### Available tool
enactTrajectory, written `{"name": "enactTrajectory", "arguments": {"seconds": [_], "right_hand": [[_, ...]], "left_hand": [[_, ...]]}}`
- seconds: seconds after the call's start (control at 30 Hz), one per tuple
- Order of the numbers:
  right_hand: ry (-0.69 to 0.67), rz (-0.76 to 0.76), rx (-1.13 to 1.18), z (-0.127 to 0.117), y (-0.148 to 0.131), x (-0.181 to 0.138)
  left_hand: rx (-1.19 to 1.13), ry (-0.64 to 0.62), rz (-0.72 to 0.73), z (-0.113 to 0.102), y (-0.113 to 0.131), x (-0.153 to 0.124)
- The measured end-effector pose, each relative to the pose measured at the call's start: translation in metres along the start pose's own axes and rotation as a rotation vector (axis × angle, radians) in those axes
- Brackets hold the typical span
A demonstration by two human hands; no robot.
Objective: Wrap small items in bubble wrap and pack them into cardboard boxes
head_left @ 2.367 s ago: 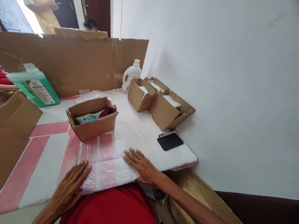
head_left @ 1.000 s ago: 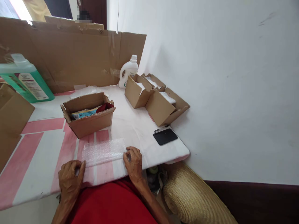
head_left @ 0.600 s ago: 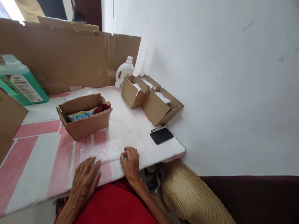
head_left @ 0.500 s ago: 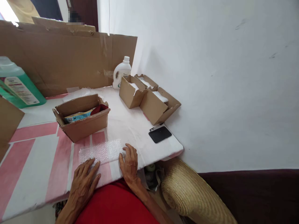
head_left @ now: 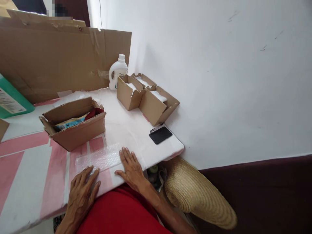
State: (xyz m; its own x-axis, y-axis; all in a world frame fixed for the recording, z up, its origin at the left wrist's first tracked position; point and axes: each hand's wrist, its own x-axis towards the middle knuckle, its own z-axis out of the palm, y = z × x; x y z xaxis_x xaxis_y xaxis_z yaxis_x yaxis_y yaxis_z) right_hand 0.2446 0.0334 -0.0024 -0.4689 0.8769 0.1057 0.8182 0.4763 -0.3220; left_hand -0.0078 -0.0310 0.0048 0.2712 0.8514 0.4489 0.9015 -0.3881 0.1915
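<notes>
A strip of clear bubble wrap (head_left: pixel 101 158) lies flat near the front edge of the table. My left hand (head_left: pixel 84 187) rests with fingers spread at its near left corner, fingertips touching it. Flat at the strip's right end lies my right hand (head_left: pixel 130 169), fingers stretched out and thumb apart. Neither hand grips anything. Just beyond the wrap stands an open cardboard box (head_left: pixel 78 130) with a blue-and-yellow packet (head_left: pixel 73 123) and something dark red (head_left: pixel 94 113) inside.
Three small cardboard boxes (head_left: pixel 153 109) holding white wrapped items stand against the wall, beside a white jug (head_left: pixel 118 73). A black phone (head_left: pixel 160 135) lies near the right corner. At left is a green liquid bottle (head_left: pixel 14 100). A straw hat (head_left: pixel 195 191) sits below the table edge.
My right hand has flattened, its fingers straightening at the wrap's right end. The left hand stays at the near left corner. The whole view has shifted to the right.
</notes>
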Motion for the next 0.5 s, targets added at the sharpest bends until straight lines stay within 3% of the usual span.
{"name": "enactTrajectory", "arguments": {"seconds": [0.2,0.37,0.5], "right_hand": [[0.036,0.02,-0.049,-0.001,0.005,-0.001],[0.085,-0.029,-0.083,-0.002,0.01,0.006],[0.064,-0.113,-0.134,-0.011,0.023,0.024]], "left_hand": [[-0.004,0.035,0.061,-0.013,-0.022,0.006],[0.084,-0.008,0.259,-0.031,-0.038,0.014],[0.173,-0.005,0.353,-0.037,-0.037,0.021]]}}
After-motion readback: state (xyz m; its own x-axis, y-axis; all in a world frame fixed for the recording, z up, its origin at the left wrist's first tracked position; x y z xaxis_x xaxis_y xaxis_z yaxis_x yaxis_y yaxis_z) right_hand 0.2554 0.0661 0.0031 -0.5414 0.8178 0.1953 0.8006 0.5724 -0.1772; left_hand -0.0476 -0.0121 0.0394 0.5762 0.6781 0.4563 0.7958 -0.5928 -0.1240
